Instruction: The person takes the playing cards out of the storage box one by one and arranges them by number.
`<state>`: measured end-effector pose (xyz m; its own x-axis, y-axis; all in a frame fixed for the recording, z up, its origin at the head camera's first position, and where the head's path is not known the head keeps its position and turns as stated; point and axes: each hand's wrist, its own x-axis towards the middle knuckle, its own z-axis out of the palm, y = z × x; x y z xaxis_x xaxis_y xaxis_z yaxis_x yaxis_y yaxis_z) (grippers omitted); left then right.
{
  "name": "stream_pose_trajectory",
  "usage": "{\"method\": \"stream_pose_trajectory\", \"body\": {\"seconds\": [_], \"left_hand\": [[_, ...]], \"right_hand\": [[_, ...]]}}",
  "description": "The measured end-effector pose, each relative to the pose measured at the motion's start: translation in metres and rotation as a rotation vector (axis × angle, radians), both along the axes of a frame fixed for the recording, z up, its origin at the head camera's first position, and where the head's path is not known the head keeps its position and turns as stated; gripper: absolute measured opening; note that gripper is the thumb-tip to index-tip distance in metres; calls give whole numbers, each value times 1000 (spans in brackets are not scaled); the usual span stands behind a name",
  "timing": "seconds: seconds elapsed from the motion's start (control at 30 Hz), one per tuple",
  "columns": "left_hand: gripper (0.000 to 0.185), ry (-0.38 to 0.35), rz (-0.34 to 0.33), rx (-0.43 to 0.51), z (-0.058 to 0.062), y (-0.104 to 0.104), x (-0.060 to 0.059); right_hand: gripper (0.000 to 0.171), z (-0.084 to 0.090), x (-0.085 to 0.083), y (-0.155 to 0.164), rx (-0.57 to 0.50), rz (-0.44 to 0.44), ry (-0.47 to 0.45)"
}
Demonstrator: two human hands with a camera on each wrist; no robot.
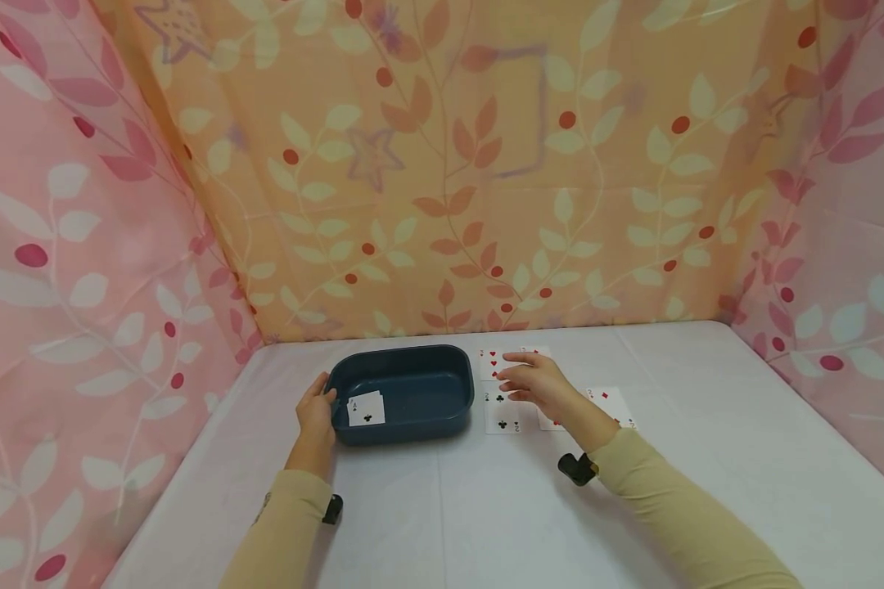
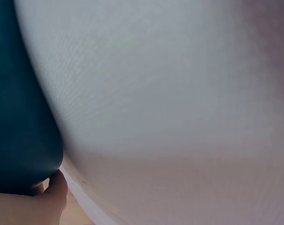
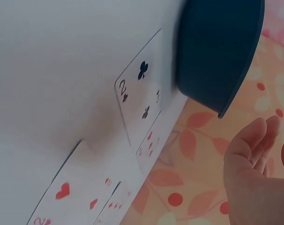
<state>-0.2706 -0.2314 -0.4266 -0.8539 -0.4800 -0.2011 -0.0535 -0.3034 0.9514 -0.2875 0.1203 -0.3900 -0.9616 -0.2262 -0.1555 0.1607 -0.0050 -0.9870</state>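
A dark blue rectangular tub (image 1: 399, 435) with rounded corners stands on the table. My left hand (image 1: 315, 421) grips its left end, thumb over the rim; the left wrist view shows the thumb (image 2: 56, 187) at the tub's edge. Inside the tub, a few stacked playing cards (image 1: 366, 408) lie face up at the left. My right hand (image 1: 538, 383), fingers loosely spread and holding nothing, hovers over face-up cards right of the tub. Nearest it are a two of clubs (image 1: 502, 415) and a heart card (image 1: 489, 365). The right wrist view shows a two of hearts (image 3: 71, 187).
A diamond card (image 1: 610, 402) lies at the right of the group, beside my right forearm. White cloth covers the table (image 1: 412, 515). Patterned fabric (image 1: 442, 164) hangs behind the table's back edge, with pink panels at both sides. Dark wrist devices (image 1: 578, 469) sit at both sleeves.
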Motion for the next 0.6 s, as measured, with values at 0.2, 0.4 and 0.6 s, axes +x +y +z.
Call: {"method": "stream_pose_trajectory", "body": {"seconds": [0.2,0.4,0.6], "left_hand": [[53,1,6,1,1,1,0],[53,-8,9,3,2,2,0],[53,-17,15,-4,1,1,0]], "right_hand": [[48,-1,4,-14,-43,41,39],[49,0,8,-27,-103,84,60],[45,-1,7,-45,-131,98,13]]}}
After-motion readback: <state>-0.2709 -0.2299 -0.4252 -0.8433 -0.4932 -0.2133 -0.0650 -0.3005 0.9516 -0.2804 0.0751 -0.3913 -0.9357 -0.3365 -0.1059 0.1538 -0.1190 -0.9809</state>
